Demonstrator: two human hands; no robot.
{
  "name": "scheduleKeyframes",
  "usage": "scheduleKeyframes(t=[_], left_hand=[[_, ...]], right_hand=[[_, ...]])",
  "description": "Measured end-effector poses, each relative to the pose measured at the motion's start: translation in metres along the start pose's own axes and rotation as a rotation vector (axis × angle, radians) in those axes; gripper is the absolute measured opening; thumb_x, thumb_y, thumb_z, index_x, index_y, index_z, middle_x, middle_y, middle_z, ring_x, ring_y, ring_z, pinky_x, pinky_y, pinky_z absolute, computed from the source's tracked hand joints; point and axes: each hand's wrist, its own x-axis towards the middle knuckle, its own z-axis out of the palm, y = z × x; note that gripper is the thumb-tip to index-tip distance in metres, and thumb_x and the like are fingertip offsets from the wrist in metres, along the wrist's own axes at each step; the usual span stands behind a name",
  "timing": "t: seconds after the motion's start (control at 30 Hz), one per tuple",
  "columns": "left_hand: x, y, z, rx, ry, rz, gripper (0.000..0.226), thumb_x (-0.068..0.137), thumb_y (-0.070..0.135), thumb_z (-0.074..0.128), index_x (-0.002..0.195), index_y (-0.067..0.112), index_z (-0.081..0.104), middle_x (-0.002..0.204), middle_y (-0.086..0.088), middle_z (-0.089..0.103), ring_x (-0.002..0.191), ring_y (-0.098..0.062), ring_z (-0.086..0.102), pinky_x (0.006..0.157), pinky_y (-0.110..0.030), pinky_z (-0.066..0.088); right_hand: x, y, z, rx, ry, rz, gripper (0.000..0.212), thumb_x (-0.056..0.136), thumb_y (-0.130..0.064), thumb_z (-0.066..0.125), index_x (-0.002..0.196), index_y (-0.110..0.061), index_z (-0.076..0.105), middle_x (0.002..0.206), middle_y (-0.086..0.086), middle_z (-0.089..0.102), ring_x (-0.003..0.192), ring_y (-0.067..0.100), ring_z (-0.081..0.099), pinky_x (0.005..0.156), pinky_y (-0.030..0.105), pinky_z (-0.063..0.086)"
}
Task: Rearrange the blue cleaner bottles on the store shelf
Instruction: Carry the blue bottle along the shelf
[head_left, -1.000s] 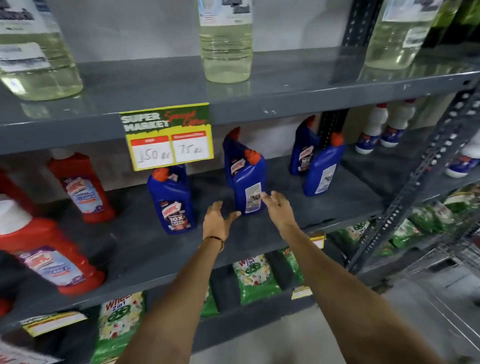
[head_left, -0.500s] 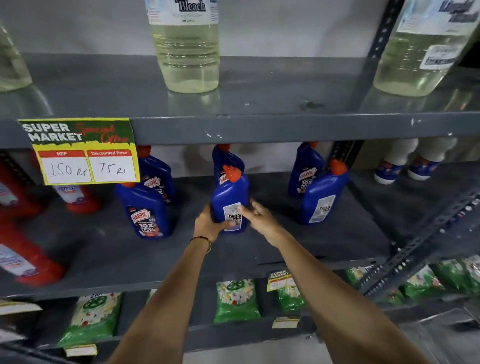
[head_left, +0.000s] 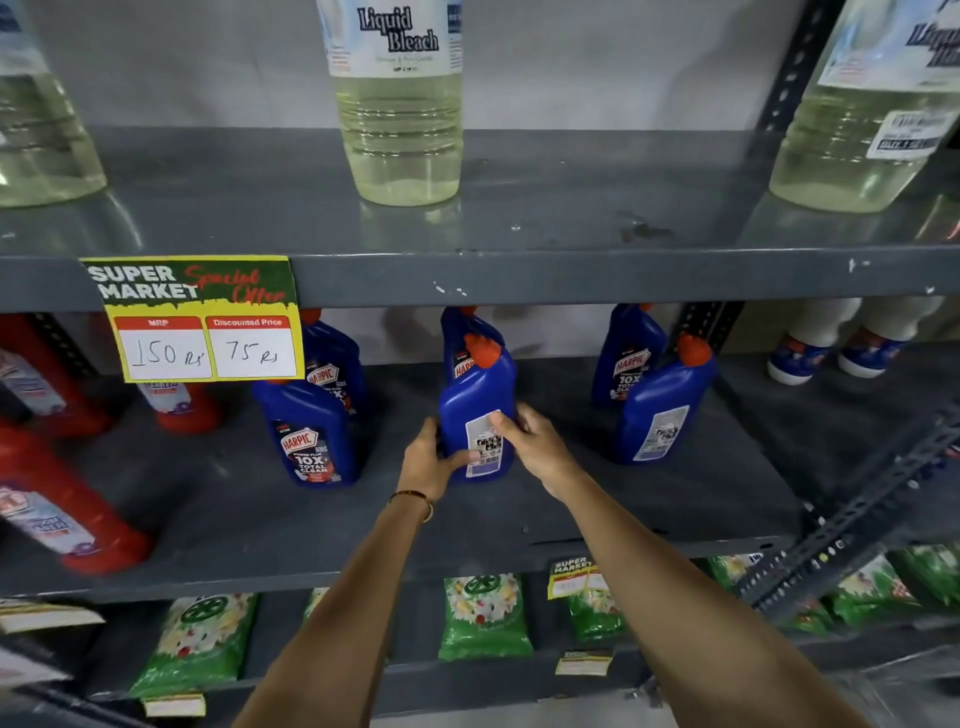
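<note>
Several blue cleaner bottles with orange caps stand on the grey middle shelf (head_left: 571, 509). The centre bottle (head_left: 475, 395) shows its back label to me. My left hand (head_left: 431, 460) grips its lower left side and my right hand (head_left: 532, 441) wraps its right side, thumb on the label. Another blue bottle (head_left: 460, 338) stands right behind it. On the left stands a front-facing blue bottle (head_left: 309, 436), one more (head_left: 332, 364) behind it. On the right, a back-facing bottle (head_left: 660, 410) stands in front of a front-facing one (head_left: 626, 353).
Red cleaner bottles (head_left: 67, 525) fill the shelf's left end, white bottles (head_left: 826, 343) the right. A yellow price tag (head_left: 202, 332) hangs from the upper shelf, which carries liquid bleach bottles (head_left: 400, 104). Green packets (head_left: 483, 618) lie below. A slotted upright (head_left: 852, 525) slants at the right.
Both hands reached forward from open in front of the centre bottle and closed around it. The view moved closer and shifted right along the shelf.
</note>
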Motion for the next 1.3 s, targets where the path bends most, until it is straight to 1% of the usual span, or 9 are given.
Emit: scheduleKeyframes(t=[0.13, 0.23, 0.37, 0.57, 0.73, 0.93, 1.07, 1.17, 1.3], left_hand=[[-0.001, 0.015, 0.003, -0.027, 0.074, 0.063, 0.047, 0.064, 0.016, 0.08, 0.096, 0.013, 0.045, 0.099, -0.01, 0.065, 0.082, -0.02, 0.063, 0.064, -0.025, 0.054], [-0.002, 0.025, 0.01, 0.025, 0.164, 0.091, 0.046, 0.064, 0.018, 0.08, 0.087, 0.011, 0.042, 0.09, -0.011, 0.064, 0.08, -0.028, 0.063, 0.069, -0.042, 0.054], [-0.009, 0.034, 0.016, 0.142, 0.256, 0.136, 0.044, 0.065, 0.025, 0.078, 0.084, 0.015, 0.04, 0.082, -0.004, 0.062, 0.073, -0.024, 0.061, 0.063, -0.035, 0.049], [-0.017, 0.038, 0.019, 0.261, 0.292, 0.231, 0.043, 0.065, 0.025, 0.076, 0.089, 0.015, 0.042, 0.089, -0.008, 0.065, 0.076, -0.025, 0.061, 0.063, -0.034, 0.048], [-0.017, 0.033, 0.006, 0.086, 0.056, 0.236, 0.054, 0.055, 0.026, 0.084, 0.098, 0.017, 0.052, 0.091, 0.0, 0.066, 0.08, -0.016, 0.066, 0.072, -0.035, 0.057], [-0.003, 0.028, -0.014, 0.039, -0.351, 0.058, 0.093, 0.049, 0.027, 0.086, 0.131, 0.023, 0.042, 0.126, 0.0, 0.057, 0.117, -0.014, 0.052, 0.101, -0.04, 0.045], [0.001, 0.034, -0.011, 0.072, -0.54, 0.046, 0.089, 0.049, 0.029, 0.086, 0.125, 0.035, 0.039, 0.12, 0.011, 0.054, 0.113, -0.008, 0.052, 0.087, -0.021, 0.047], [0.0, 0.038, -0.001, 0.047, -0.466, 0.059, 0.088, 0.045, 0.029, 0.088, 0.121, 0.024, 0.043, 0.111, 0.004, 0.059, 0.104, -0.012, 0.058, 0.081, -0.023, 0.05], [-0.002, 0.038, 0.011, 0.041, -0.177, 0.046, 0.084, 0.039, 0.031, 0.089, 0.109, 0.019, 0.045, 0.1, 0.004, 0.061, 0.092, -0.014, 0.061, 0.07, -0.022, 0.05]], right_hand=[[0.001, -0.02, -0.006, 0.023, 0.03, -0.126, 0.028, 0.09, -0.026, 0.056, 0.118, -0.023, 0.056, 0.11, 0.001, 0.067, 0.09, 0.003, 0.065, 0.075, 0.019, 0.054], [0.002, -0.03, -0.004, -0.021, 0.051, -0.17, 0.034, 0.091, -0.032, 0.053, 0.124, -0.024, 0.052, 0.115, 0.001, 0.064, 0.103, 0.013, 0.063, 0.089, 0.031, 0.053], [0.0, -0.034, 0.001, -0.08, 0.089, -0.176, 0.041, 0.082, -0.044, 0.059, 0.121, -0.037, 0.049, 0.111, -0.004, 0.059, 0.112, 0.018, 0.055, 0.097, 0.039, 0.046], [-0.004, -0.041, 0.014, 0.028, 0.111, -0.194, 0.065, 0.057, -0.042, 0.08, 0.112, -0.038, 0.045, 0.111, -0.006, 0.061, 0.099, 0.008, 0.061, 0.081, 0.023, 0.051], [-0.003, -0.039, 0.008, -0.036, 0.186, -0.189, 0.073, 0.052, -0.042, 0.081, 0.116, -0.032, 0.046, 0.11, -0.005, 0.061, 0.098, 0.013, 0.061, 0.082, 0.028, 0.05], [-0.012, -0.041, -0.004, -0.007, -0.047, -0.183, 0.066, 0.053, -0.034, 0.082, 0.113, -0.03, 0.055, 0.112, -0.006, 0.067, 0.104, 0.014, 0.063, 0.094, 0.041, 0.051], [-0.018, -0.047, -0.009, 0.033, -0.234, -0.177, 0.057, 0.06, -0.026, 0.079, 0.112, -0.037, 0.058, 0.114, -0.003, 0.066, 0.107, 0.015, 0.063, 0.093, 0.033, 0.051], [-0.018, -0.045, -0.012, 0.071, -0.274, -0.148, 0.061, 0.064, -0.018, 0.076, 0.118, -0.033, 0.052, 0.12, -0.001, 0.062, 0.112, 0.018, 0.059, 0.097, 0.036, 0.048], [-0.014, -0.049, -0.014, 0.087, -0.216, -0.133, 0.053, 0.063, -0.02, 0.075, 0.111, -0.029, 0.054, 0.112, -0.003, 0.064, 0.106, 0.015, 0.062, 0.089, 0.03, 0.051]])
